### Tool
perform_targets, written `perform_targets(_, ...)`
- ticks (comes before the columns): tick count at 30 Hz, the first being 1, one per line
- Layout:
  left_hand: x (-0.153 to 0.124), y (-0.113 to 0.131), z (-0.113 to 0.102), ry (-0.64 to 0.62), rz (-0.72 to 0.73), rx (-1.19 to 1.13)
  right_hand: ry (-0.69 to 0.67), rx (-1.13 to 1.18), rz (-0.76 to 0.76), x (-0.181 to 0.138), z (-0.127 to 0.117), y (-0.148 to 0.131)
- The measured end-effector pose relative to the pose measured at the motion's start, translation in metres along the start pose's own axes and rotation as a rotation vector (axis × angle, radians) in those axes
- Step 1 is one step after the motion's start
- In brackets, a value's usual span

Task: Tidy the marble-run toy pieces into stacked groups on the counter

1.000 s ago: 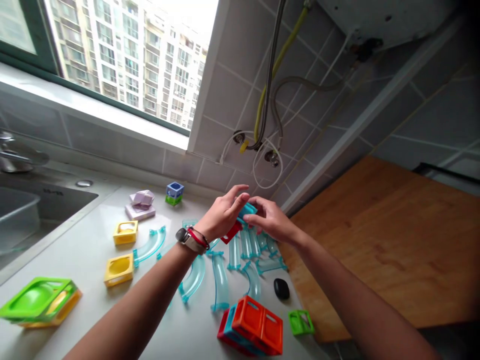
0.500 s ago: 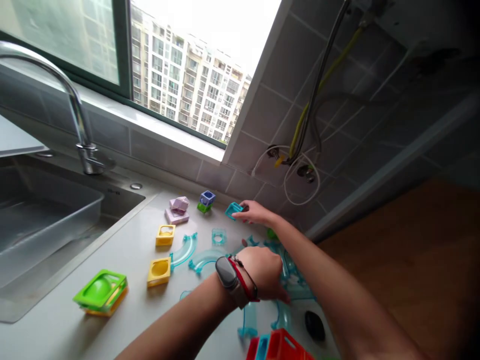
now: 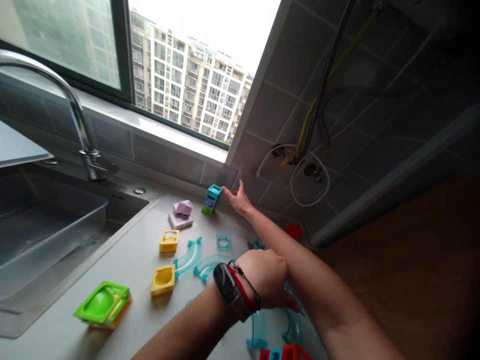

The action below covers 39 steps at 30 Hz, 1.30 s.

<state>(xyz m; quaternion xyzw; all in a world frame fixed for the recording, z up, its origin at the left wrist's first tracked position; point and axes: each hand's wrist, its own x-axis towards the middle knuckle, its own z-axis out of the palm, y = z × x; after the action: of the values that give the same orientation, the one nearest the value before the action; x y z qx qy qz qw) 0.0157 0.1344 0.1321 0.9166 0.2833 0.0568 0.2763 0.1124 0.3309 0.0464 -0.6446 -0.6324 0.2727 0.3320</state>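
Note:
At the back of the counter, my right hand [image 3: 240, 201] is open with fingers spread. A fingertip is at the side of a cyan block [image 3: 214, 189], either touching it or just beside it. That block tops a small stack, above a blue-purple block [image 3: 210, 203] and a green block [image 3: 207, 210]. My left hand [image 3: 267, 278], below a watch and a red band, reaches over clear blue track pieces at the right. Its fingers are mostly hidden, so any hold is unseen. Curved clear blue track pieces [image 3: 191, 256] and a clear square piece [image 3: 224, 241] lie nearby.
Two yellow blocks [image 3: 163, 280] and lilac pieces [image 3: 181, 215] stand left of the tracks. A green-topped block [image 3: 105, 302] is nearer me. Red blocks [image 3: 290, 351] show at the front edge, a red piece [image 3: 294, 230] far right. The sink [image 3: 123, 220] is left.
My right hand has set the cyan block on the blue-purple one and opened, moving slightly left and up. The left hand has stayed roughly in place.

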Motion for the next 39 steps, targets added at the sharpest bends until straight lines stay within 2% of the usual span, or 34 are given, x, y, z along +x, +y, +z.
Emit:
perform_targets(3,0.01,-0.005,0.002,0.179,0.143,-0.082,0.0,0.065,0.007,-0.027,-0.038,0.003)
perform_targets(5,0.021,-0.011,-0.001,0.423,0.155,-0.223,-0.043,0.107,0.007,-0.055,-0.067,0.006)
perform_targets(8,0.039,-0.024,-0.007,0.817,0.098,-0.633,-0.1,0.19,0.001,-0.113,-0.102,0.008)
perform_targets(9,0.044,-0.027,-0.008,0.889,0.093,-0.812,-0.113,0.247,0.003,-0.134,-0.11,0.008)
perform_targets(10,0.048,-0.029,-0.008,0.909,0.099,-0.993,-0.131,0.336,0.009,-0.155,-0.116,0.007)
perform_targets(13,0.057,-0.022,0.0,0.798,0.125,-1.426,-0.175,0.484,0.022,-0.211,-0.124,0.0)
perform_targets(15,0.06,-0.008,0.011,0.733,0.129,-1.547,-0.13,0.435,0.004,-0.238,-0.127,-0.004)
perform_targets(17,0.061,0.01,0.025,0.68,0.154,-1.541,-0.007,0.347,-0.024,-0.26,-0.131,-0.003)
perform_targets(20,0.059,0.035,0.042,0.558,0.243,-1.302,0.185,0.24,-0.026,-0.292,-0.151,0.013)
perform_targets(23,0.053,0.047,0.048,0.553,0.316,-0.93,0.299,0.113,0.054,-0.339,-0.181,0.044)
perform_targets(27,0.044,0.049,0.048,0.416,0.416,-0.533,0.397,-0.362,0.292,-0.417,-0.206,0.095)
perform_targets(30,0.037,0.052,0.05,0.396,0.417,-0.26,0.332,-0.628,0.422,-0.459,-0.204,0.129)
perform_targets(33,0.033,0.055,0.055,0.291,0.476,-0.097,0.264,-0.617,0.441,-0.479,-0.196,0.151)
perform_targets(36,0.03,0.056,0.062,0.14,0.53,-0.049,0.362,-0.586,0.404,-0.489,-0.186,0.156)
perform_targets(39,0.03,0.052,0.065,0.084,0.506,-0.018,0.551,-0.558,0.317,-0.5,-0.171,0.148)
